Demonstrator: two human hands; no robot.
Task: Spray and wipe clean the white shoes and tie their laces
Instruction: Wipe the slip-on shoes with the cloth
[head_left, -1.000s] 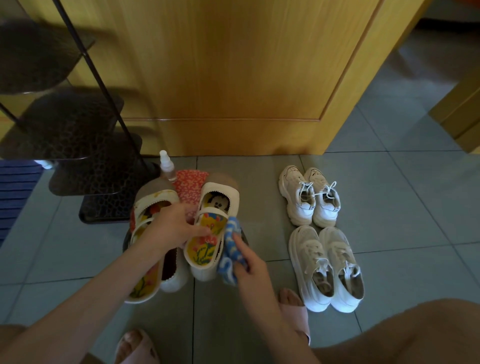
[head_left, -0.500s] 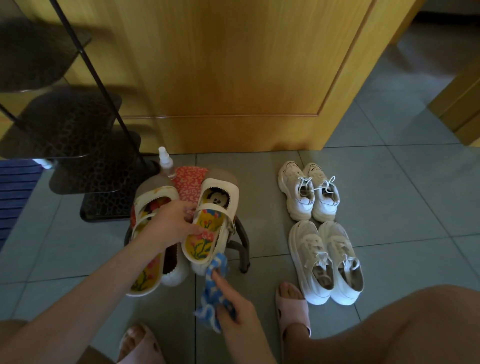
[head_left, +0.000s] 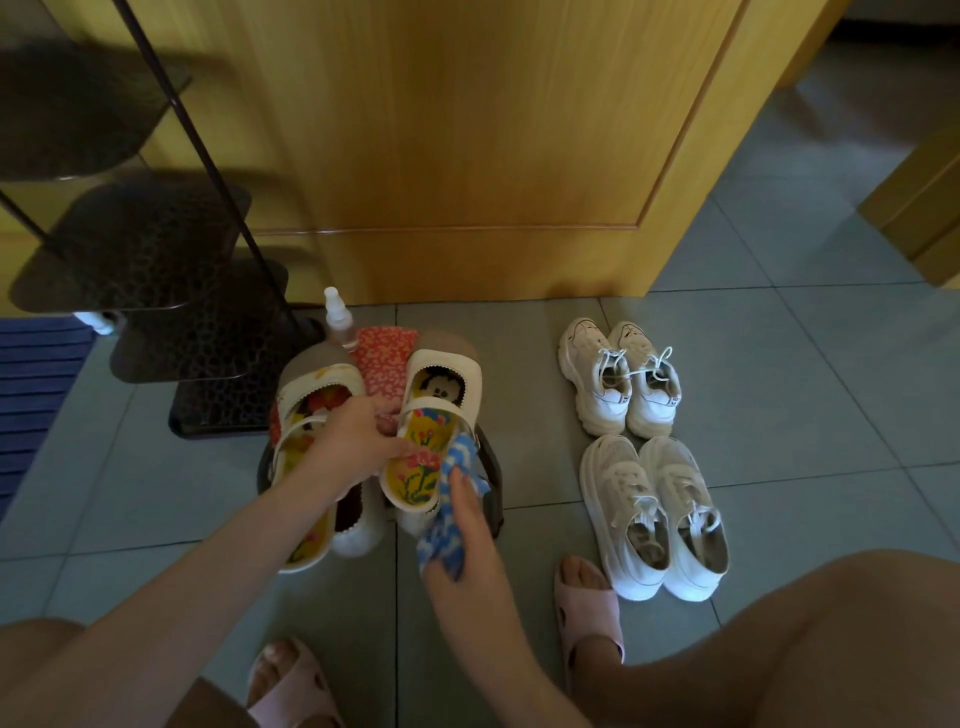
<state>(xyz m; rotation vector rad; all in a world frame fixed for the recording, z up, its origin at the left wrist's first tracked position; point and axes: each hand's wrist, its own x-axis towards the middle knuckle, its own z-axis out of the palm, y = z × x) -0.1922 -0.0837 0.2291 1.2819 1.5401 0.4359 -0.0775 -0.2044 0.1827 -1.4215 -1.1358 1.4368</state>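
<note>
The landmark is the small stool (head_left: 488, 483), of which only dark legs and a red patterned seat show. On it stand two white strap shoes with colourful insoles. The left hand (head_left: 358, 447) grips the inner edge of the right strap shoe (head_left: 431, 441), its fingers (head_left: 384, 415) curled over the rim between the two shoes; the left strap shoe (head_left: 306, 452) lies under the forearm. At the front right edge of the stool, the right hand (head_left: 467, 525) holds a blue and white cloth (head_left: 447, 519), fingers closed around it, and presses it against the outer side of the right strap shoe. Behind the stool a spray bottle (head_left: 337, 322) stands upright. To the right of the stool, well apart, two pairs of white laced sneakers stand on the tiled floor (head_left: 779, 415): the far pair (head_left: 621, 382) and the near pair (head_left: 657, 517).
</note>
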